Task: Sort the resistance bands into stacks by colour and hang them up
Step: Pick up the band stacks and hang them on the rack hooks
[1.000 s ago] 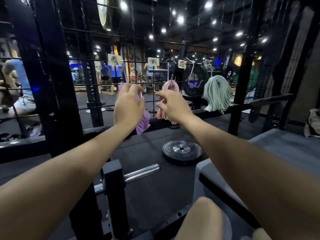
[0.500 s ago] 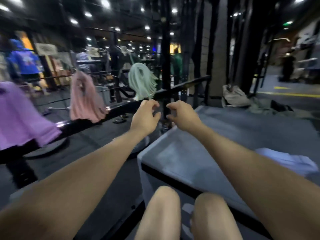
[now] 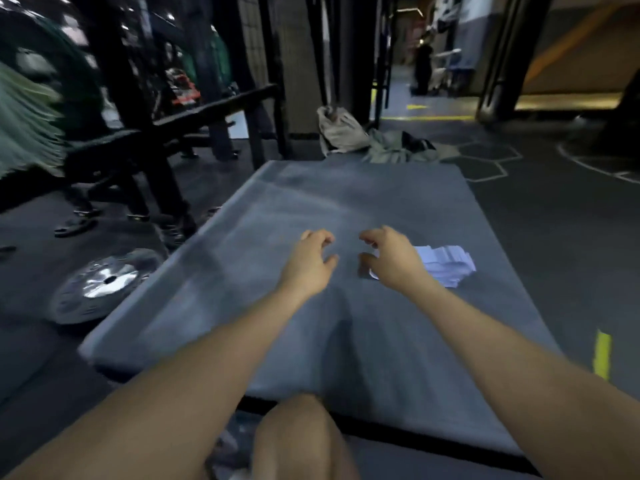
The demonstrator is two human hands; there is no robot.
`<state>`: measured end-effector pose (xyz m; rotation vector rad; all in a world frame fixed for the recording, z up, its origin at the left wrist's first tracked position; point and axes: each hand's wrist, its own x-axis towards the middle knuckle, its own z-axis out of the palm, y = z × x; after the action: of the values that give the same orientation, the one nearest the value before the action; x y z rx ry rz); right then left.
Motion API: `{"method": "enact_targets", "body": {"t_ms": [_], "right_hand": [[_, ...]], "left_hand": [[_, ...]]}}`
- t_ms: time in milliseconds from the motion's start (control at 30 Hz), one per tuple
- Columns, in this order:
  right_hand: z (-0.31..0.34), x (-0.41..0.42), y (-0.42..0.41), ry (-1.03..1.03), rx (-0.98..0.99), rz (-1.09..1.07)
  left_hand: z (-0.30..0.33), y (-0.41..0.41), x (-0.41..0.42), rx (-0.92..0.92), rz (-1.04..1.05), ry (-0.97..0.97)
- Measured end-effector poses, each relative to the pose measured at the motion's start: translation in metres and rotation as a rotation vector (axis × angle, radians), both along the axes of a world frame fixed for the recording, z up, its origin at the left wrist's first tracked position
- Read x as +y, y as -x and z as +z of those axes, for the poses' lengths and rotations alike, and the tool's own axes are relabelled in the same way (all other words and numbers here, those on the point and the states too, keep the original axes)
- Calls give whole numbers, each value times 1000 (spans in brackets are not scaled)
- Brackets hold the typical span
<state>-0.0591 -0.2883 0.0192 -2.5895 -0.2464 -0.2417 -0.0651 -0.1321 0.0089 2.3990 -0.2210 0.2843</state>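
Lying on the grey mat [image 3: 346, 209], a small pile of pale lilac bands [image 3: 446, 265] sits just beyond and to the outer side of the right hand [image 3: 391, 261], partly hidden behind it. The right hand hovers over the mat with fingers loosely curled and holds nothing; contact with the pile cannot be confirmed. The left hand [image 3: 310, 263] hovers beside it, a short gap between the two, fingers likewise loosely curled and empty. Both forearms reach forward over the mat. A bare knee [image 3: 298, 441] shows below the arms at the near edge of the mat. Far to the left of the left hand, a blurred bundle of pale green bands [image 3: 24, 129] hangs against the dark rack [image 3: 114, 81]. A metal weight plate [image 3: 104, 282] lies on the floor to the left of the mat. Beyond both hands, past the far end of the mat, a beige bag [image 3: 341, 129] and crumpled clothing [image 3: 398, 147] rest on the floor.
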Motion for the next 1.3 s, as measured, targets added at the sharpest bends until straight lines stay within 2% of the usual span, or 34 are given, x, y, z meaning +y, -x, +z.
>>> {"method": "enact_targets", "body": {"t_ms": [167,300,500,700,1067,1300], "right_hand": [[-28,-50,-18,41,24,-82],[-41,-72,-26,60,-1,-102],[-49,-90,-33,108,-15,-121],[-53,-104,-30,88,6,-142],[-47,-96,-34,130,-127,-65],[-61,-79,-44,132,-133,33]], "left_hand": [[-38,-33,-40,87,-43,29],[-62,-47,-56,199,14,22],[-73,-60,-77,270,39,111],[-72,-62,-101,203,89,361],[-85,-68,-118,6,108,482],[-85,-66,-119,22,101,575]]}}
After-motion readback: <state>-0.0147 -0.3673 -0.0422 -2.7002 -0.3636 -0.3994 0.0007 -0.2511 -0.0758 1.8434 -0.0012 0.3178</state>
